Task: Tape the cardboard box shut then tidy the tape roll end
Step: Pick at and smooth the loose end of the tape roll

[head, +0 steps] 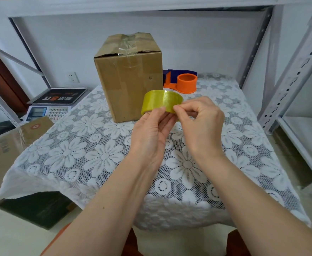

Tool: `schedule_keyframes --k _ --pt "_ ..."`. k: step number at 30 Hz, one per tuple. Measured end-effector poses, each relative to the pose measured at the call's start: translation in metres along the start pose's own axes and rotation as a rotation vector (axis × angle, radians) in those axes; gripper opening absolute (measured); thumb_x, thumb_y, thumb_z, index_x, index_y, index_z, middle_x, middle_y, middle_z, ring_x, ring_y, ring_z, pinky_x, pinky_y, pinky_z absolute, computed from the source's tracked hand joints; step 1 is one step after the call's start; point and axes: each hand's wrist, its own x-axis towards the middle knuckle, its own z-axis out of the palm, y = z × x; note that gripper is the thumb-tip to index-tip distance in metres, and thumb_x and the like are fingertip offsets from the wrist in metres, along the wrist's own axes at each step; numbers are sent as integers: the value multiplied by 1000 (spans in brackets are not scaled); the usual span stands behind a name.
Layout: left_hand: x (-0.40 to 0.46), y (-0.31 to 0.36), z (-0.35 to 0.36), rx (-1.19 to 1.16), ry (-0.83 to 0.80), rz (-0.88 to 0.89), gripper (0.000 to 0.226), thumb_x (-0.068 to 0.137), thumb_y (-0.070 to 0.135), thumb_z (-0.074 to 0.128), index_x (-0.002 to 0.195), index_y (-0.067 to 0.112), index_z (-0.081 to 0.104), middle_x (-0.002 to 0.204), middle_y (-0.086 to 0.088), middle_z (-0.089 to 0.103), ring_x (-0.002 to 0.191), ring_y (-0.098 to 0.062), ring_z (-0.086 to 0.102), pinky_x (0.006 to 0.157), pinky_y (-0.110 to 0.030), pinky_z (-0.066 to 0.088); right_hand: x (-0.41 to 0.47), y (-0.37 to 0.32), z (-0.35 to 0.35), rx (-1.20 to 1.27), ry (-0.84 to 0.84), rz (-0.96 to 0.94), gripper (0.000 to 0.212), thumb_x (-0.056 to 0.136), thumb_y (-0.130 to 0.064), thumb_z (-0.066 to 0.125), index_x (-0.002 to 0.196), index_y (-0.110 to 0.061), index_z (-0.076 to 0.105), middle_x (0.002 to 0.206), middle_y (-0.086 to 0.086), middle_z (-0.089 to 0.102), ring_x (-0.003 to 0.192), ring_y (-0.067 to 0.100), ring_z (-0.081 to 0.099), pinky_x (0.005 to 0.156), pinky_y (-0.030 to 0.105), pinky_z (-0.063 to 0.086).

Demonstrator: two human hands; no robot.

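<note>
Cardboard box (128, 76) stands upright toward the back of the desk (103, 156), on the lace cloth; clear tape already runs across its top seam and down the front face, a bit wrinkled — looks like the sealing step is done, though the top flaps near the front edge still sit slightly lifted, so seal quality is only a guess.

Tape roll (161, 102), yellowish, is held in the air just in front of the box, above the desk, not touching it; left hand (151, 133) supports it from below and the near side, grip closed on the roll; right hand (199, 119) has thumb and forefinger pinched at the roll's outer surface on its right — closed on what is probably the loose tape end, but the end itself is too thin and clear to make out.

Judged stage: second part, tidying the roll end, in progress; cannot tell if the end is being folded into a tab or pressed flat.

Left to do: finish the end, set the roll down; orange dispenser (183, 83) sits behind, right of the box, with no roll in it.
</note>
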Motion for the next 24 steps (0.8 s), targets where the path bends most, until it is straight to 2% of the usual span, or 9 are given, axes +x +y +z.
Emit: schedule_keyframes --k 9,14,21,24 --pt "-2 1 -2 -7 18 -7 9 90 -1 56 84 0 62 80 -16 72 79 -21 72 80 -30 59 0 0 2 -4 8 26 8 79 -13 72 73 -8 73 84 6 66 76 14 63 77 34 53" --pt "-3 1 -2 35 -5 -4 9 91 1 55 93 -2 63 85 -16 73 83 -22 72 82 -31 58 3 0 0 -27 32 55 10 81 -11 69 72 -6 72 82 6 66 74 16 62 75 32 52" --pt "-2 1 0 30 -7 0 9 92 0 53 92 -3 62 85 -15 73 86 -22 71 89 -35 56 7 -3 -10 129 -42 177 3 79 -18 74 81 -21 74 81 -10 65 74 -1 62 70 7 47" --pt "0 0 0 -24 -10 6 9 93 -2 52 92 -4 60 89 -18 71 86 -22 70 86 -32 57 2 -3 -4 149 -62 153 8 76 -13 76 82 -17 75 89 -6 65 81 6 66 78 14 52"
